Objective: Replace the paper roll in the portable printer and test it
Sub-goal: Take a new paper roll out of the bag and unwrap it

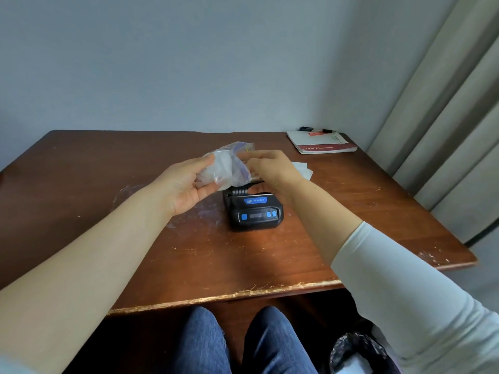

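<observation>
A small black portable printer [255, 213] with blue buttons sits on the brown wooden table [108, 211], its lid raised at the back. Just above and behind it I hold a clear plastic bag [229, 166] with white paper rolls inside. My left hand [186, 184] cups the bag from the left and below. My right hand [270, 166] pinches the bag's upper right edge with fingertips. The rolls show only dimly through the crumpled plastic.
A red and white booklet [321, 143] lies at the far right corner with black pens [314, 129] behind it. White paper [303, 168] lies behind my right wrist. A bin with a black liner [359, 352] stands on the floor at the right; a curtain [445, 117] hangs right.
</observation>
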Motion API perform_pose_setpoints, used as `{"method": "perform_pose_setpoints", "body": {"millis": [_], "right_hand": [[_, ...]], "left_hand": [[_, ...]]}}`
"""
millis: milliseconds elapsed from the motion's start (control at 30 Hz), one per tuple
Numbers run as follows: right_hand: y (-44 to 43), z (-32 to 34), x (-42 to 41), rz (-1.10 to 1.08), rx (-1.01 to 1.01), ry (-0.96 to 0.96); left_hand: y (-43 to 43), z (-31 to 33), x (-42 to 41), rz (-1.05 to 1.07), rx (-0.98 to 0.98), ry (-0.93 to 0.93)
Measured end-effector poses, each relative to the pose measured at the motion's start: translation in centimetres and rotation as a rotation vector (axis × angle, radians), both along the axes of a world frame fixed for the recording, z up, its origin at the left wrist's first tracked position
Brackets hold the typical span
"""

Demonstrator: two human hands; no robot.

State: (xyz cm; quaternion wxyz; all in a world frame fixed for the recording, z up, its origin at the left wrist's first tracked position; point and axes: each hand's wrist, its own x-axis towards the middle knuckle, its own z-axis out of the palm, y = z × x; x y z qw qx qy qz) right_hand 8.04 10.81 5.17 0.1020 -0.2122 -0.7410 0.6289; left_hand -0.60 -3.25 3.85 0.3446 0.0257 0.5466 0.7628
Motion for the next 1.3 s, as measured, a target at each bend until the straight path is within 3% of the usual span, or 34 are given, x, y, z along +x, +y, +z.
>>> {"method": "perform_pose_setpoints", "body": {"millis": [200, 400, 800, 1133, 1300], "right_hand": [[1.0, 0.0, 0.8, 0.081, -0.197, 0.096], [1.5, -0.4, 1.0, 0.106, -0.18, 0.152], [1.6, 0.1, 0.9, 0.056, -0.145, 0.146], [1.1, -0.1, 0.6, 0.103, 0.199, 0.06], [0.6, 0.1, 0.3, 0.068, 0.328, 0.061]], "left_hand": [[0.6, 0.5, 0.3, 0.001, -0.051, 0.078], [1.0, 0.6, 0.2, 0.049, -0.101, 0.131], [1.8, 0.3, -0.1, 0.144, -0.057, 0.018], [2.2, 0.7, 0.3, 0.185, -0.047, 0.044], [2.1, 1.0, 0.3, 0.096, 0.031, -0.001]]}}
